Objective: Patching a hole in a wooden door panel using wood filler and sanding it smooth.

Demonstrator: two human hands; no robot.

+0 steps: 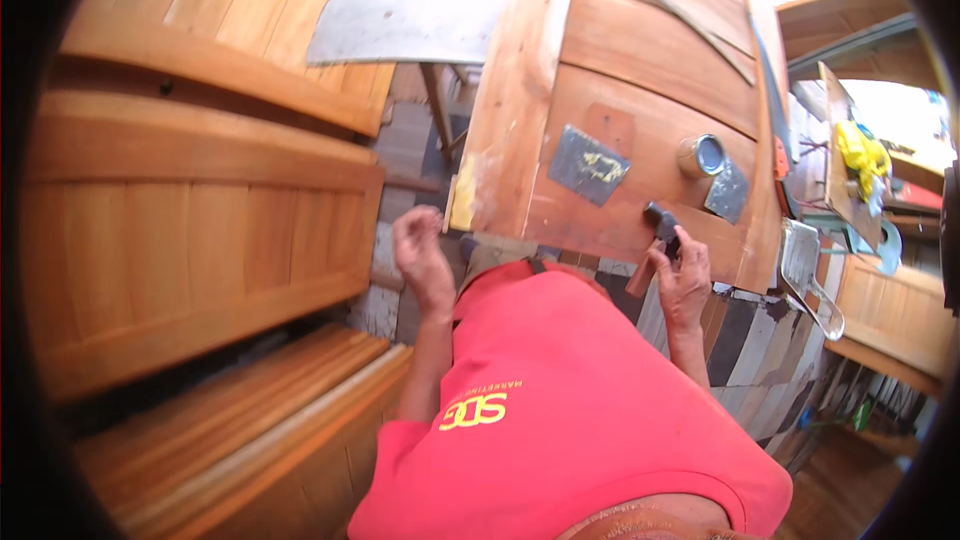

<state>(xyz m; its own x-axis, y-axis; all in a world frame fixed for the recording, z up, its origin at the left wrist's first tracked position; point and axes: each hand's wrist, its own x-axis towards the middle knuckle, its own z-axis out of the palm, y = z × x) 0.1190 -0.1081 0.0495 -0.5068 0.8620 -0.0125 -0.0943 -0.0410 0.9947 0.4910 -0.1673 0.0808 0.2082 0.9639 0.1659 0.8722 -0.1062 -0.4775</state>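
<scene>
A panelled wooden door [650, 105] lies flat before me, with a yellowish filler patch [462, 202] at its near left corner. Beside that corner, my left hand [420, 248] is curled closed. Its fingertips are next to a thin wooden strip [449, 206] along the door's edge; whether they pinch it or something small is hidden. My right hand [685, 275] grips a hammer [662, 218] close to its black head, at the door's near edge. The wooden handle points down toward me. Near it are an open can [703, 155], a putty-smeared dark plate [588, 165] and another dark plate [728, 192].
A long thin stick [680, 20] lies across the door. More panelled doors [200, 230] stand at my left, near a pale board [405, 25]. To the right are a metal tray with a handle [800, 260], a saw [782, 175] and a yellow bag [860, 152].
</scene>
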